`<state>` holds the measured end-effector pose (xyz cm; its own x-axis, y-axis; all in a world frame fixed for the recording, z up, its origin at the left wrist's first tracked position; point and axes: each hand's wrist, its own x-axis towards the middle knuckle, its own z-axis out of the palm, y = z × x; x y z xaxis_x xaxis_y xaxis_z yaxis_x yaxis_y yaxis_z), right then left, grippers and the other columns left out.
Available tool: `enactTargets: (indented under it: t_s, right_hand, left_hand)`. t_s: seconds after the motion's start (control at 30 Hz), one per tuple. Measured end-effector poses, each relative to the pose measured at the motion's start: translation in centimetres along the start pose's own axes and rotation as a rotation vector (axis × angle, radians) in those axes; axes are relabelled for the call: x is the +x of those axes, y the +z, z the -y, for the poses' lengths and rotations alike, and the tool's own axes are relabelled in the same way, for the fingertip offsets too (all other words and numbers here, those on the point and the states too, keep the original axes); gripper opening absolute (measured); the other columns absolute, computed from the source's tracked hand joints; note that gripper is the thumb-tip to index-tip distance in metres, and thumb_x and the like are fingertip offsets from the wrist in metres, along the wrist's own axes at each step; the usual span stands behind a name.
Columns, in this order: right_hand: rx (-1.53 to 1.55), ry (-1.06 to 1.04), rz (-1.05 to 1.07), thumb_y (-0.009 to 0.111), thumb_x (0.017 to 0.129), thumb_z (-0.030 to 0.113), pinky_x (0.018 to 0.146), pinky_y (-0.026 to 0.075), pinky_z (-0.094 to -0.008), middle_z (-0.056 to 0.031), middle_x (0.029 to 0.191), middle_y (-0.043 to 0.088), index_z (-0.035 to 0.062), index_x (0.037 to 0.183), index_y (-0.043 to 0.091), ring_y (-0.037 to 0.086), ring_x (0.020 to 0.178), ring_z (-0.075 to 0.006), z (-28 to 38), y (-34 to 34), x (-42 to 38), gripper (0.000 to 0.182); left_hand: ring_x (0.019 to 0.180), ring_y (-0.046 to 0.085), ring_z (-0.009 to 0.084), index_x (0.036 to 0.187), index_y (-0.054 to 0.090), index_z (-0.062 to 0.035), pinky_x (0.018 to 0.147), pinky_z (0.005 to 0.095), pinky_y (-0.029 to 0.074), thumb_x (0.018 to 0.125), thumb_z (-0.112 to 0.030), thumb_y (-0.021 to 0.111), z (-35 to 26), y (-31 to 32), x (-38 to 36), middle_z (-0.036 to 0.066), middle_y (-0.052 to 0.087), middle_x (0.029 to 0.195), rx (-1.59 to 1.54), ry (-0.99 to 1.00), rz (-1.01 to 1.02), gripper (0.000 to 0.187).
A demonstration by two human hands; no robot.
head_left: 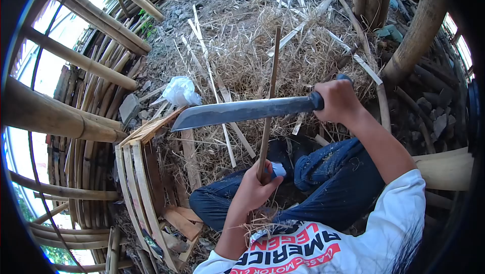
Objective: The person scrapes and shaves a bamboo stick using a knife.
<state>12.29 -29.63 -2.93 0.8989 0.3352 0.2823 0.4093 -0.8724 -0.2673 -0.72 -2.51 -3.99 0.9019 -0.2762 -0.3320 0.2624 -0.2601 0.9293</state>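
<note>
My right hand [337,101] is closed round the dark handle of a machete [242,112]. Its long grey blade points left and crosses over a thin bamboo strip [273,74]. The lower end of that strip sits in my closed left hand [256,185], and the strip stands up and away from me. A pale blue-white piece [277,169] shows by the left thumb. Both hands are above my crossed legs in blue jeans [343,178].
Dry shavings [242,61] and split strips cover the ground ahead. A wooden crate [139,193] stands at left beside a crumpled white plastic bag [180,91]. Bamboo poles [81,61] frame the left side, and a thick pole [417,34] rises at right.
</note>
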Motion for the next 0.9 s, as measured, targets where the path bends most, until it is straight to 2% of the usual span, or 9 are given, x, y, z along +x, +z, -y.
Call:
enactTargets:
  t_s: [0.1,0.17,0.2,0.3,0.37,0.43,0.5,0.6,0.9]
  right_hand:
    - [-0.074,0.061,-0.019,0.07,0.065,0.024,0.066,0.054,-0.0432,-0.0133,0.069,0.066,0.0089,0.073,0.065,0.068,0.068,-0.0325,-2.1,-0.2,0.4,0.018]
    - [-0.109,0.251,-0.071,0.07,0.067,0.023,0.067,0.054,-0.0449,-0.0144,0.07,0.067,0.0087,0.074,0.065,0.068,0.07,-0.0341,-3.5,-0.4,0.2,0.017]
    - [-0.068,0.275,-0.052,0.07,0.068,0.024,0.069,0.054,-0.0459,-0.0155,0.07,0.067,0.0082,0.073,0.065,0.067,0.071,-0.0354,-3.6,-0.9,0.0,0.017]
    - [-0.067,0.22,-0.079,0.07,0.067,0.024,0.069,0.055,-0.0456,-0.0161,0.068,0.066,0.008,0.073,0.065,0.067,0.07,-0.0359,-3.1,-0.8,-1.0,0.017]
    - [-0.026,0.15,-0.109,0.069,0.067,0.018,0.065,0.052,-0.0465,-0.0156,0.067,0.064,0.0075,0.072,0.064,0.065,0.068,-0.0366,-2.2,-0.3,-0.9,0.013]
    - [-0.01,0.126,-0.001,0.071,0.065,0.023,0.069,0.054,-0.045,-0.0161,0.066,0.065,0.0084,0.07,0.065,0.067,0.069,-0.0355,-1.1,-0.6,-0.5,0.016]
    - [-0.009,0.123,-0.02,0.07,0.065,0.022,0.068,0.054,-0.0448,-0.0157,0.066,0.065,0.0084,0.07,0.065,0.067,0.069,-0.035,-1.4,-0.7,0.2,0.016]
    - [-0.051,0.128,-0.047,0.069,0.065,0.022,0.068,0.054,-0.0446,-0.0148,0.066,0.065,0.0087,0.069,0.065,0.067,0.068,-0.0342,-1.8,-0.6,0.6,0.015]
    - [-0.109,0.233,-0.078,0.066,0.068,0.023,0.069,0.054,-0.0453,-0.0147,0.068,0.066,0.0103,0.07,0.066,0.068,0.071,-0.0343,-3.3,-1.3,-0.3,0.013]
  left_hand:
    - [0.056,0.032,0.0016,0.087,0.047,-0.0069,0.05,0.0215,0.025,0.08,-0.007,0.075,-0.3,1.0,0.3,-0.009,0.038,0.062,0.068,-0.03,-0.031,0.028]
    - [0.056,0.033,0.0036,0.089,0.047,-0.0068,0.05,0.0233,0.027,0.081,-0.009,0.074,0.1,1.3,0.5,-0.007,0.038,0.061,0.086,-0.034,0.027,0.029]
    - [0.056,0.033,0.0056,0.091,0.047,-0.0068,0.05,0.0252,0.028,0.082,-0.012,0.074,0.4,1.5,0.5,-0.005,0.039,0.06,0.103,-0.041,0.066,0.029]
    - [0.056,0.034,0.0068,0.091,0.046,-0.0065,0.05,0.0263,0.029,0.081,-0.013,0.074,1.3,1.4,0.8,-0.005,0.038,0.06,0.011,-0.054,0.093,0.03]
    - [0.055,0.034,0.007,0.09,0.046,-0.0067,0.05,0.0264,0.03,0.081,-0.012,0.074,1.1,1.1,0.7,-0.005,0.038,0.059,0.056,-0.017,0.059,0.03]
    - [0.055,0.033,0.0072,0.089,0.046,-0.0068,0.05,0.0265,0.03,0.081,-0.012,0.074,0.7,0.8,0.3,-0.005,0.037,0.059,0.105,0.017,0.025,0.029]
    - [0.057,0.033,0.0023,0.091,0.047,-0.0075,0.05,0.0224,0.026,0.08,-0.004,0.074,0.2,0.6,-0.3,-0.008,0.038,0.062,0.086,-0.047,0.025,0.029]
    - [0.056,0.033,0.0025,0.091,0.046,-0.0074,0.05,0.0222,0.026,0.081,-0.003,0.073,-0.6,1.2,-0.3,-0.007,0.038,0.061,0.174,-0.048,-0.026,0.029]
    - [0.054,0.032,0.0041,0.093,0.045,-0.006,0.049,0.0236,0.028,0.081,-0.004,0.071,0.2,1.9,0.2,-0.006,0.04,0.058,0.136,-0.047,0.033,0.029]
